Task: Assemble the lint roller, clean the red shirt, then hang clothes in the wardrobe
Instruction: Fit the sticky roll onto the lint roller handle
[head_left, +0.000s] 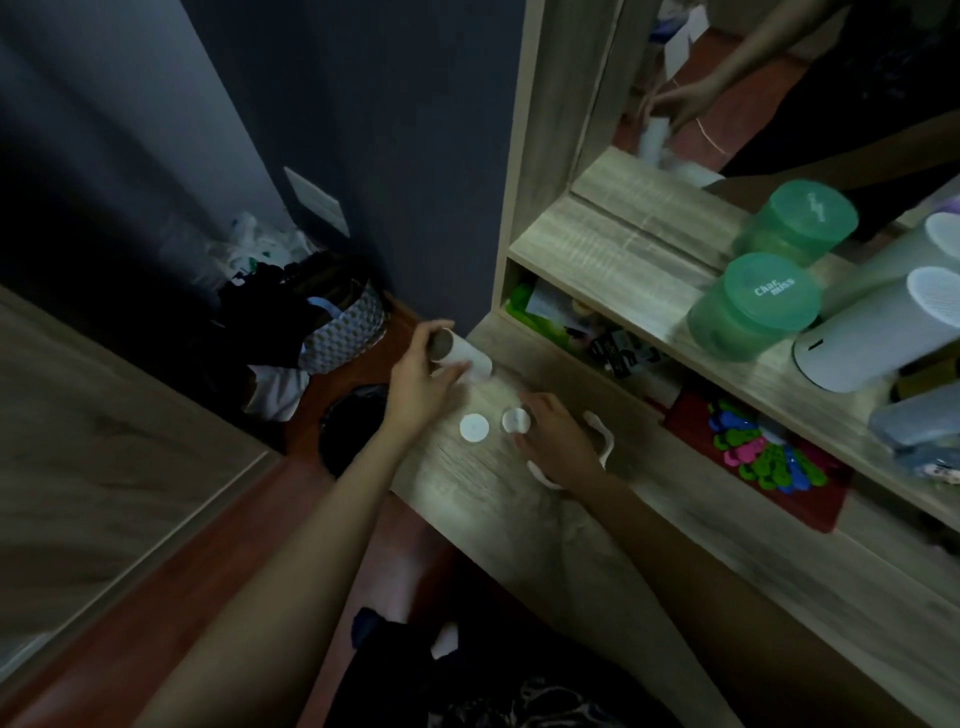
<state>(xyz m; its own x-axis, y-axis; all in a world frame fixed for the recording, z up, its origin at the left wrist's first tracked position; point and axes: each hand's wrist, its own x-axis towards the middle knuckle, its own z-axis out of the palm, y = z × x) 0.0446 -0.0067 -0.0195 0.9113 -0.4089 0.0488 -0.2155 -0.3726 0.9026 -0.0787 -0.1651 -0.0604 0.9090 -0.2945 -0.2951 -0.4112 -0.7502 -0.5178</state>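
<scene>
My left hand (423, 376) is closed around a white lint roll (470, 358) with a brown cardboard core, held just above the wooden tabletop (467, 488). Two white round end caps lie on the table. One cap (474, 428) lies free; my right hand (553, 434) pinches the other cap (515, 420) with its fingertips. A white curved handle piece (605, 441) lies under and beside my right wrist, partly hidden. No red shirt is in view.
Two green lidded jars (756, 309) and white cylinders (872, 332) stand on the shelf at right, below a mirror (753, 78). A cubby holds colourful clutter (763, 457). A patterned basket of dark clothes (340, 332) and a black bin (350, 431) sit on the floor at left.
</scene>
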